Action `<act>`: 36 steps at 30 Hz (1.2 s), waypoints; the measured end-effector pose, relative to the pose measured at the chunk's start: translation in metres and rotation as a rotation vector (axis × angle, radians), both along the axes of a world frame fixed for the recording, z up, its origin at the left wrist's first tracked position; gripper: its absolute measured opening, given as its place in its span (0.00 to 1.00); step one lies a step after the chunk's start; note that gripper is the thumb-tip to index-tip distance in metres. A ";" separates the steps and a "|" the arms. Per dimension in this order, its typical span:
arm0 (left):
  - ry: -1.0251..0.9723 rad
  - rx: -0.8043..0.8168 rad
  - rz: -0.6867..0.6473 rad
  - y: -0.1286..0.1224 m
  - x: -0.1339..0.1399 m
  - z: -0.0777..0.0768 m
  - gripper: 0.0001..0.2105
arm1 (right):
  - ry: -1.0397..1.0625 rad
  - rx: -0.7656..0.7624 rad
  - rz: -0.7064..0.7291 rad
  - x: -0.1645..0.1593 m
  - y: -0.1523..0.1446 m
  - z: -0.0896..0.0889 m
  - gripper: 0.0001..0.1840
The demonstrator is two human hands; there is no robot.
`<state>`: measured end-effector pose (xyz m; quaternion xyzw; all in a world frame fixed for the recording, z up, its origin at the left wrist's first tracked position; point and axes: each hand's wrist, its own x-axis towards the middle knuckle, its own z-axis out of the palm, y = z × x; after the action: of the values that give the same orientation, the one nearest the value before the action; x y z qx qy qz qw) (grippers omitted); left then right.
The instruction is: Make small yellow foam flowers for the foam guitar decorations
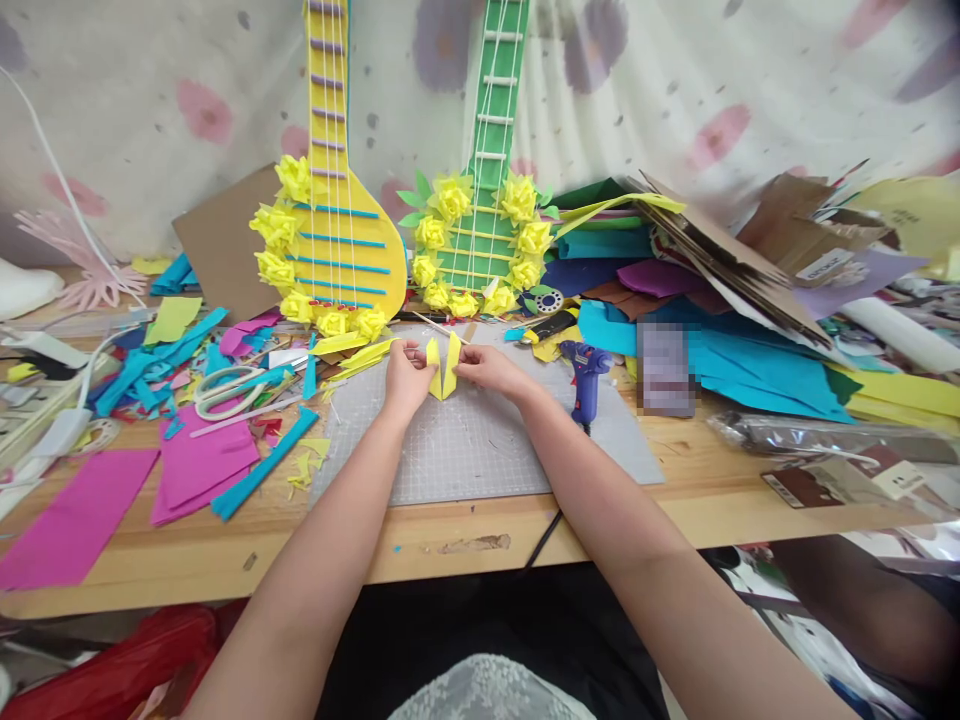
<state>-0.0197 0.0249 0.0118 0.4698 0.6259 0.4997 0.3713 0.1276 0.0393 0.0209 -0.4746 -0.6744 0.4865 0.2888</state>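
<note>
A piece of yellow crepe paper (442,382), folded or cut into a V, stands between my two hands over the grey cutting mat (465,470). My left hand (409,378) pinches its left arm, and my right hand (487,368) pinches the right arm. Both hands are closed at the fingertips. Yellow paper strips (352,358) lie just left of my left hand. Behind the hands lean a yellow paper guitar (367,225) and a green one (480,225), each edged with yellow paper flowers. To the right of my right hand a blue glue gun (585,380) rests on the mat.
Scissors (225,392), magenta paper (206,465) and blue scraps (262,465) crowd the left side. Blue paper sheets (765,365), stacked cardboard (735,250) and a plastic-wrapped packet (810,438) fill the right. The wooden table's front edge (450,545) runs below my forearms.
</note>
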 end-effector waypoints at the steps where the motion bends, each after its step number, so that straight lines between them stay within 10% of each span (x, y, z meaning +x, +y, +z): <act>1: -0.087 -0.004 0.015 -0.001 0.000 0.001 0.21 | 0.060 -0.038 0.027 0.002 -0.001 0.000 0.07; 10: -0.754 -0.140 -0.093 -0.006 -0.003 0.016 0.17 | 0.397 -0.165 0.061 0.012 0.001 -0.001 0.12; 36: -0.821 -0.176 -0.264 -0.009 0.007 0.014 0.10 | 0.458 -0.153 0.060 -0.013 -0.011 0.000 0.14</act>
<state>-0.0131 0.0158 0.0258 0.2748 0.4012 0.5382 0.6884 0.1144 0.0285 0.0208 -0.3522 -0.5662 0.6393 0.3830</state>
